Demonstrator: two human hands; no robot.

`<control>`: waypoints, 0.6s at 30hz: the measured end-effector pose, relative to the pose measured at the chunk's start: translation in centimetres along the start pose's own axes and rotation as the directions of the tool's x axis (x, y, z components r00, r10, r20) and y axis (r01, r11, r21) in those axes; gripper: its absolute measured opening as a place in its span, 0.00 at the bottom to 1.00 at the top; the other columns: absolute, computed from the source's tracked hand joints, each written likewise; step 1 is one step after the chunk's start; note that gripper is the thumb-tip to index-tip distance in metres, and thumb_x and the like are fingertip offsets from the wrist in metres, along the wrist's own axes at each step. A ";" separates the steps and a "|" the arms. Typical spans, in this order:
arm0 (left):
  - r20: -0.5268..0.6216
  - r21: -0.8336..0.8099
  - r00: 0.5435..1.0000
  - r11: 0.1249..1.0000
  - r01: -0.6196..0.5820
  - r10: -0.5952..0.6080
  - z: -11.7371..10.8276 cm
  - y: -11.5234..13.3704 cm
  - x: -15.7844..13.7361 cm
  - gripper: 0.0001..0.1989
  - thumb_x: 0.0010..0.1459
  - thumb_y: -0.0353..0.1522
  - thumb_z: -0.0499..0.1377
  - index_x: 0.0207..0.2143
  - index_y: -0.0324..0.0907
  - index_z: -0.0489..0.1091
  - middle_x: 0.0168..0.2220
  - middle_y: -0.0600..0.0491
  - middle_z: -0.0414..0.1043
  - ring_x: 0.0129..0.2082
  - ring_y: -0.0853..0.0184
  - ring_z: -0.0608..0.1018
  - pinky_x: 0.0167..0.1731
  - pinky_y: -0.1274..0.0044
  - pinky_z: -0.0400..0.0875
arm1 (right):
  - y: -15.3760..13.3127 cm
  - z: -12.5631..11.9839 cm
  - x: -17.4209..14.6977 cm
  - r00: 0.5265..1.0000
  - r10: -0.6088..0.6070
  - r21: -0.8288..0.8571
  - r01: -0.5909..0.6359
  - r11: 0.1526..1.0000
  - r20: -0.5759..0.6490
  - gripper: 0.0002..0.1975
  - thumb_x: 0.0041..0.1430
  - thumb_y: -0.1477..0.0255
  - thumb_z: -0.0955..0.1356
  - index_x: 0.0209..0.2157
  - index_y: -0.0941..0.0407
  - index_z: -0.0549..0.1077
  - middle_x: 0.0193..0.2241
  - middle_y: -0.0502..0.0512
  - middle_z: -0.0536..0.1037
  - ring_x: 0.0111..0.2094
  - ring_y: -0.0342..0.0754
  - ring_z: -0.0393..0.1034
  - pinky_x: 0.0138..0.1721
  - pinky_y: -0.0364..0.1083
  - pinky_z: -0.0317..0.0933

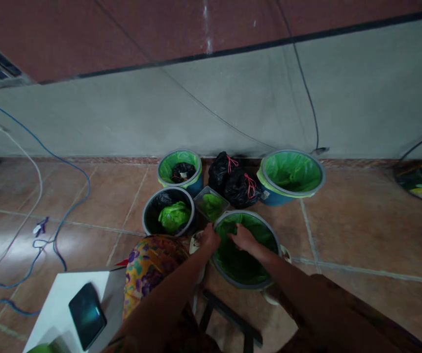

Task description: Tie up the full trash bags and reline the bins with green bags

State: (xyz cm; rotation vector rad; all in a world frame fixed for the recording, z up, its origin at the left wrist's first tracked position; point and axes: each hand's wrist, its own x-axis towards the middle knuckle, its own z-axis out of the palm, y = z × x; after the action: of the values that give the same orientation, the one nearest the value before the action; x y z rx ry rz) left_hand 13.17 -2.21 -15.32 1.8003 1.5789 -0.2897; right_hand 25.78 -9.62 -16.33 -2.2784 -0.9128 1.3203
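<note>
A round bin (277, 240) with a grey rim stands between my feet, lined with a green garbage bag (246, 267). At its left rim my left hand (210, 239) is closed on the edge of the bag. My right hand (243, 238) reaches inside, fingers pinched on the green plastic near the left wall. The fingertips of both hands are partly hidden. Just beyond the left hand sits a clear tray (226, 202) with crumpled green bags (211, 206) in it.
Farther left, a black-lined bin (146, 218) and a green-lined bin (179, 153) hold bags. Black tied bags (241, 189) lean near another green-lined bin (288, 195) by the wall. A phone (87, 315) rests on a white surface (54, 306); a blue cable (82, 201) crosses the tiles.
</note>
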 end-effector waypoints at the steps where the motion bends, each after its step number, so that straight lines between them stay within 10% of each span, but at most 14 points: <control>1: -0.001 -0.009 1.000 1.000 -0.013 0.013 0.1 -0.1 0.0 0.21 0.58 0.28 0.56 0.55 0.40 0.65 0.47 0.43 0.76 0.46 0.60 0.77 0.43 0.75 0.68 | -0.2 0.9 0.8 0.997 0.075 0.186 -0.079 0.979 0.032 0.18 0.56 0.68 0.70 0.46 0.60 0.68 0.30 0.56 0.77 0.27 0.46 0.72 0.31 0.44 0.67; 6: -0.002 -0.032 0.999 0.999 -0.041 0.041 0.5 -0.6 0.2 0.19 0.57 0.25 0.55 0.52 0.40 0.67 0.43 0.45 0.77 0.42 0.62 0.78 0.39 0.77 0.67 | -0.1 3.9 2.6 0.986 0.074 0.580 -0.148 0.801 0.149 0.08 0.60 0.67 0.66 0.32 0.58 0.69 0.23 0.51 0.74 0.19 0.39 0.65 0.24 0.40 0.64; 12: -0.024 -0.015 0.996 0.996 -0.086 0.085 0.7 -0.6 0.2 0.19 0.56 0.24 0.56 0.51 0.40 0.67 0.44 0.44 0.76 0.44 0.62 0.77 0.43 0.76 0.67 | 2.1 3.6 2.2 0.990 0.120 0.313 -0.135 0.940 0.067 0.12 0.60 0.70 0.63 0.24 0.58 0.69 0.19 0.52 0.72 0.18 0.43 0.67 0.23 0.41 0.60; 18: -0.057 -0.015 0.995 0.997 -0.082 0.081 1.0 -0.8 -0.1 0.21 0.58 0.23 0.54 0.54 0.40 0.65 0.46 0.43 0.76 0.47 0.61 0.77 0.45 0.76 0.67 | 4.4 1.8 2.6 0.996 0.059 -0.083 -0.065 0.994 -0.064 0.12 0.58 0.72 0.65 0.26 0.61 0.76 0.32 0.65 0.80 0.40 0.52 0.75 0.35 0.42 0.61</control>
State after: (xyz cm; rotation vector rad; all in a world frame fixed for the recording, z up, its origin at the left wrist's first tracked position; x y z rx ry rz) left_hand 12.72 -2.91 -16.28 1.8688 1.5371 -0.1876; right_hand 26.75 -11.07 -21.45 -2.4159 -0.9002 1.2516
